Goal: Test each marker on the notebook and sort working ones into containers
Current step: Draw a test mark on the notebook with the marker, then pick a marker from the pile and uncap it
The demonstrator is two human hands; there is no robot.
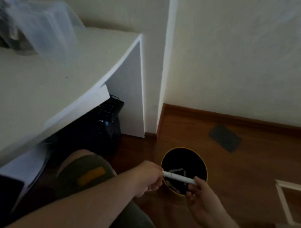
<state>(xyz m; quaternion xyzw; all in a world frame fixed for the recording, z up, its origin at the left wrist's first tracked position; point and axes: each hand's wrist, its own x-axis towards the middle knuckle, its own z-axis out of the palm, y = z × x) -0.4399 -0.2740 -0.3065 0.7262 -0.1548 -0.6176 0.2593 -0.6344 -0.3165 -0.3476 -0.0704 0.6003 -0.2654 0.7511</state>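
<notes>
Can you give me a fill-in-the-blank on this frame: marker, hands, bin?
1. Both hands hold one white ____ by its ends: left hand, right hand.
2. It is held level over the open mouth of a round ____ with a yellow rim.
3. That container stands on the wooden ____, beside the white desk.

Missing words: marker; bin; floor

Bare forearms point(89, 206), olive shorts point(84, 173), yellow patch point(91, 175)
</notes>
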